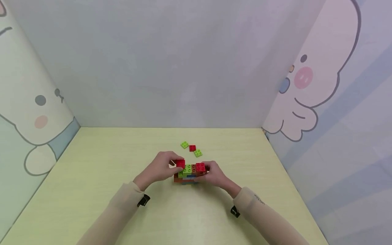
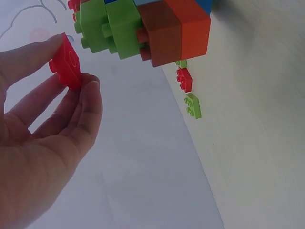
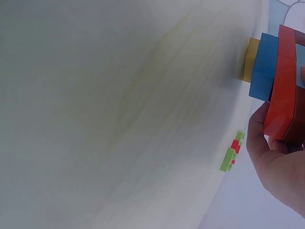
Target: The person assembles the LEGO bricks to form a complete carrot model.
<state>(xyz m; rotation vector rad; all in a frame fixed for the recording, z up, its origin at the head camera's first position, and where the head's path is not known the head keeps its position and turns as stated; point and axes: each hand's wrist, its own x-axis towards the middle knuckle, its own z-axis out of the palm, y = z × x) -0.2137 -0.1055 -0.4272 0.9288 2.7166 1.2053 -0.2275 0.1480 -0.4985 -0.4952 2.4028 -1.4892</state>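
Between thumb and fingertips my left hand (image 1: 161, 166) pinches a thin red toy brick (image 2: 67, 64), its studs facing away from the built model. That model (image 1: 187, 169) is a stack of green, brown, orange and blue toy bricks. In the head view the red piece is above the model's left end; in the left wrist view a gap separates them. My right hand (image 1: 215, 175) grips the model's right end, with fingers at the orange layer (image 3: 281, 95). Another red brick (image 1: 200, 166) sits on top at that end. In the right wrist view, blue and yellow bricks project from the model's underside.
Beyond the model, three thin bricks lie loose on the pale wooden table (image 1: 107, 163): a green one (image 1: 184, 145), a red one (image 1: 192, 148) and another green one (image 1: 198, 153). Panels with cartoon figures (image 1: 303, 78) stand at both sides, and a plain wall (image 1: 171, 68) stands behind.
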